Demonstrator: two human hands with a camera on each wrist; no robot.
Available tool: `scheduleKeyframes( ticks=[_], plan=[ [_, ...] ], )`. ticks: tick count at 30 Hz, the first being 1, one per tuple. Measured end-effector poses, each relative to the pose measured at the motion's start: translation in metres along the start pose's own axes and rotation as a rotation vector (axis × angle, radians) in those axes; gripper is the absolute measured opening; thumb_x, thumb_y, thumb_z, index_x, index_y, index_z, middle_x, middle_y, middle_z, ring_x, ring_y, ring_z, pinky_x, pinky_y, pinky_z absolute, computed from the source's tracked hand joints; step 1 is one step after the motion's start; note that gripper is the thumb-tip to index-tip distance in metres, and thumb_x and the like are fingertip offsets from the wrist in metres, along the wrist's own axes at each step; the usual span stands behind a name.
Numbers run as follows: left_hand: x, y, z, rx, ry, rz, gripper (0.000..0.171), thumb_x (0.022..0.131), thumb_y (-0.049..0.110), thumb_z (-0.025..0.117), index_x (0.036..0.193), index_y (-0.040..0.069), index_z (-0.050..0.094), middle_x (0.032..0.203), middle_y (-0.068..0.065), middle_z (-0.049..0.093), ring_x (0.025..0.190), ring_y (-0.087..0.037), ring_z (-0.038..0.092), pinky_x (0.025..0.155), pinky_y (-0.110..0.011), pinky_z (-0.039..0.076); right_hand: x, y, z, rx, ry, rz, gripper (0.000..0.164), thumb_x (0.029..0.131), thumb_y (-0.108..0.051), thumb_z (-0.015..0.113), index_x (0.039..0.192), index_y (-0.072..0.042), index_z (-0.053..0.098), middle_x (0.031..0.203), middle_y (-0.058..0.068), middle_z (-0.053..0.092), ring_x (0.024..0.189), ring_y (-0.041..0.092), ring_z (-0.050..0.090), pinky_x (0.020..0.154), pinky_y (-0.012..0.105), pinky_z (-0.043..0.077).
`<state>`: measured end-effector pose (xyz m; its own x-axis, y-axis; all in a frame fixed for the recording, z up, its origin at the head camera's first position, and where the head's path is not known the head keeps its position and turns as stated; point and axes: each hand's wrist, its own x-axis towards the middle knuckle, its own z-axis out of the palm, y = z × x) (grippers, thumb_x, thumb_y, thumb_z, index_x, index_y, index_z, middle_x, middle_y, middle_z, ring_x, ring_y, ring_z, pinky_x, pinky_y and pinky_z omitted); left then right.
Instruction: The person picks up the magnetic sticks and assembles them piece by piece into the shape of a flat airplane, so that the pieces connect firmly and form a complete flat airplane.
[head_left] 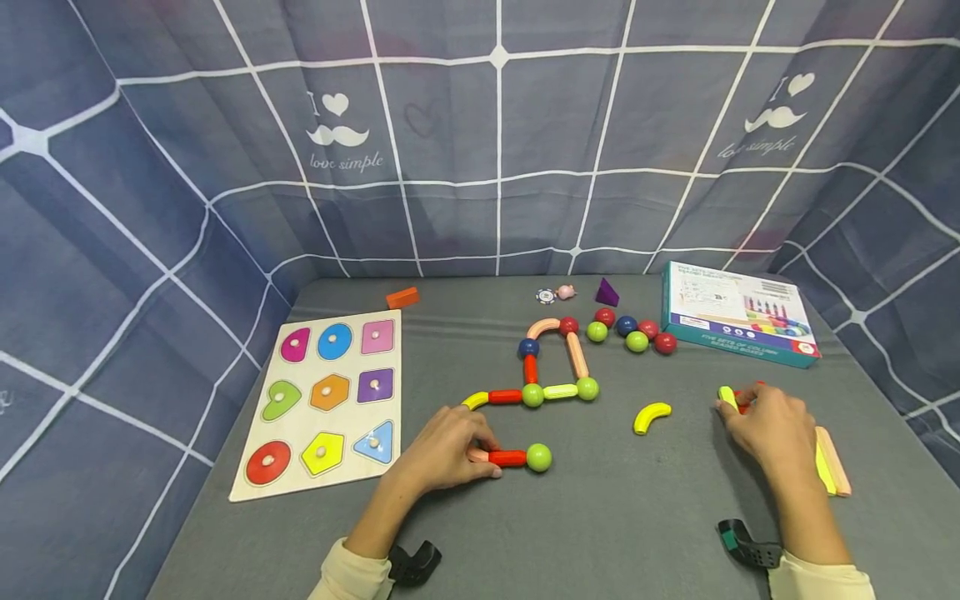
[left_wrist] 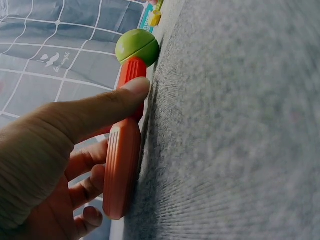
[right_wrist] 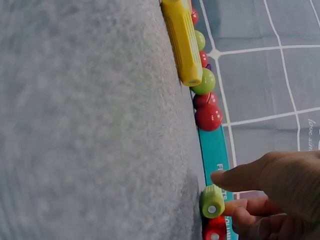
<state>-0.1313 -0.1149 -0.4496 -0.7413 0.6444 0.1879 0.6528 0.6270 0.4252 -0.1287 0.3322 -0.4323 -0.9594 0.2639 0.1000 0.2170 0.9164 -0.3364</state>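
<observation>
My left hand (head_left: 453,450) pinches a short line of ribbed rods low over the grey table, its thumb across the red rod (left_wrist: 132,75). A green ball (head_left: 538,457) caps the far end; a peach rod (left_wrist: 122,167) extends back beside the fingers. On the right, my right hand (head_left: 772,425) has its thumb and index finger at a yellow-green rod (right_wrist: 212,202), pinching it. A red rod (right_wrist: 215,229) lies right beside that one, partly covered by the fingers in the head view. Between the hands lies a curved yellow rod (head_left: 652,417).
Joined rods and balls form a loop (head_left: 531,367) mid-table. Several loose balls (head_left: 637,341) sit by a teal box (head_left: 738,312). A wooden shape puzzle (head_left: 247,483) lies left. An orange block (head_left: 402,297), a purple piece (head_left: 607,292) and a peach rod (head_left: 834,462) lie around.
</observation>
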Motion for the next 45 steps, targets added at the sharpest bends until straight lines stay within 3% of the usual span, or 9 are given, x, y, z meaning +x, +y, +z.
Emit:
scheduleKeyframes(
  ticks=[5, 9, 12, 15, 19, 22, 27, 38, 45],
  plan=[
    [0.003, 0.005, 0.002, 0.014, -0.006, 0.010, 0.027, 0.072, 0.045, 0.080, 0.091, 0.026, 0.074, 0.082, 0.017, 0.061, 0.081, -0.005, 0.051, 0.071, -0.028, 0.035, 0.002, 0.001, 0.001, -0.009, -0.019, -0.045, 0.022, 0.081, -0.025, 0.068, 0.075, -0.005, 0.063, 0.065, 0.010, 0.053, 0.064, 0.035, 0.050, 0.053, 0.043, 0.033],
    [0.008, 0.009, 0.006, 0.021, -0.010, 0.042, 0.028, 0.075, 0.045, 0.077, 0.095, 0.026, 0.074, 0.084, 0.016, 0.060, 0.081, -0.004, 0.049, 0.072, -0.027, 0.034, 0.001, -0.005, -0.002, -0.010, -0.058, -0.087, 0.025, 0.083, -0.024, 0.066, 0.087, 0.001, 0.064, 0.066, 0.008, 0.050, 0.064, 0.029, 0.048, 0.052, 0.040, 0.032],
    [0.009, 0.011, 0.008, 0.025, -0.006, 0.060, 0.026, 0.077, 0.044, 0.077, 0.095, 0.026, 0.074, 0.084, 0.016, 0.060, 0.079, -0.003, 0.047, 0.072, -0.027, 0.035, -0.007, -0.020, -0.005, 0.020, -0.035, -0.204, 0.028, 0.084, -0.023, 0.068, 0.096, 0.002, 0.064, 0.078, 0.010, 0.056, 0.071, 0.029, 0.053, 0.055, 0.041, 0.037],
    [0.009, 0.012, 0.008, 0.031, -0.002, 0.065, 0.023, 0.077, 0.041, 0.077, 0.095, 0.026, 0.074, 0.083, 0.016, 0.060, 0.078, -0.003, 0.046, 0.072, -0.026, 0.036, -0.018, -0.045, -0.003, 0.093, -0.024, -0.393, 0.021, 0.085, -0.022, 0.071, 0.097, -0.006, 0.065, 0.089, 0.006, 0.059, 0.075, 0.023, 0.054, 0.059, 0.039, 0.041],
    [0.006, 0.012, 0.008, 0.029, -0.011, 0.052, 0.022, 0.079, 0.040, 0.076, 0.096, 0.026, 0.074, 0.083, 0.015, 0.060, 0.079, -0.004, 0.046, 0.072, -0.026, 0.036, -0.032, -0.080, 0.011, 0.227, -0.187, -0.612, 0.011, 0.087, -0.021, 0.070, 0.096, -0.015, 0.065, 0.084, -0.008, 0.057, 0.070, 0.008, 0.049, 0.060, 0.028, 0.040],
    [0.006, 0.012, 0.007, 0.028, -0.026, 0.041, 0.022, 0.081, 0.041, 0.074, 0.096, 0.026, 0.074, 0.084, 0.015, 0.060, 0.080, -0.004, 0.046, 0.073, -0.027, 0.036, -0.041, -0.101, 0.025, 0.283, -0.349, -0.691, 0.009, 0.088, -0.022, 0.069, 0.096, -0.020, 0.065, 0.081, -0.013, 0.055, 0.068, 0.002, 0.048, 0.061, 0.023, 0.041],
    [0.006, 0.014, 0.007, 0.033, -0.029, 0.050, 0.022, 0.081, 0.042, 0.074, 0.097, 0.026, 0.074, 0.086, 0.015, 0.061, 0.080, -0.003, 0.046, 0.073, -0.026, 0.036, -0.051, -0.119, 0.043, 0.294, -0.447, -0.737, 0.008, 0.088, -0.025, 0.069, 0.092, -0.027, 0.062, 0.080, -0.015, 0.054, 0.069, 0.002, 0.049, 0.062, 0.023, 0.041],
    [0.009, 0.012, 0.008, 0.007, -0.017, 0.060, 0.023, 0.079, 0.042, 0.076, 0.095, 0.026, 0.074, 0.084, 0.016, 0.060, 0.078, -0.004, 0.049, 0.069, -0.024, 0.036, -0.056, -0.126, 0.054, 0.360, -0.412, -0.779, 0.012, 0.086, -0.023, 0.072, 0.091, -0.028, 0.061, 0.081, -0.015, 0.055, 0.070, 0.004, 0.051, 0.063, 0.022, 0.042],
    [0.011, 0.015, 0.011, 0.014, -0.038, 0.060, 0.024, 0.080, 0.043, 0.074, 0.096, 0.025, 0.074, 0.083, 0.014, 0.059, 0.076, -0.004, 0.047, 0.069, -0.023, 0.037, -0.049, -0.117, 0.045, 0.397, -0.410, -0.728, 0.011, 0.086, -0.025, 0.071, 0.095, -0.022, 0.065, 0.085, -0.015, 0.057, 0.071, 0.004, 0.053, 0.062, 0.024, 0.044]
  ],
)
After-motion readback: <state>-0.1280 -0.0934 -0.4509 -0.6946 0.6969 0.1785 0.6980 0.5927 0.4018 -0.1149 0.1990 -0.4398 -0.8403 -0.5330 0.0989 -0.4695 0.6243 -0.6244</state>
